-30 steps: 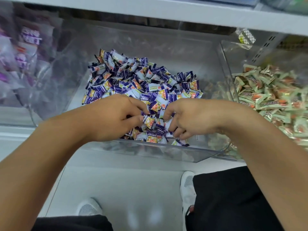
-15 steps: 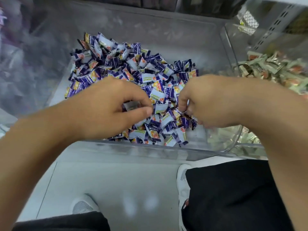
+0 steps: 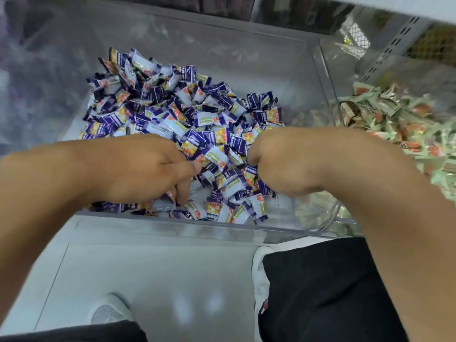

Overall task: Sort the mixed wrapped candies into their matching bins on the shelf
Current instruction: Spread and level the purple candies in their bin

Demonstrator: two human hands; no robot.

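Observation:
A clear plastic bin (image 3: 246, 58) on the shelf holds a heap of purple-and-white wrapped candies (image 3: 177, 114). Both my hands are down in the front of that heap. My left hand (image 3: 148, 169) has its fingers curled into the candies, fingertips pointing down near the bin's front wall. My right hand (image 3: 283, 161) is curled with its fingers buried among the wrappers. What either hand holds is hidden by the knuckles. A second clear bin (image 3: 328, 77) to the right holds green-and-orange wrapped candies (image 3: 404, 124).
The bin's front wall (image 3: 187, 228) runs just below my hands. A bin with purple packets (image 3: 29, 77) stands at the left, blurred. Below are a pale floor (image 3: 153, 280), my white shoes (image 3: 261, 275) and black trousers (image 3: 320, 292). A perforated shelf upright (image 3: 394, 43) rises at the back right.
The view has tilted down and closer to the bin. Both hands have dug deeper into the purple candies, the left fingers now pointing down at the front wall.

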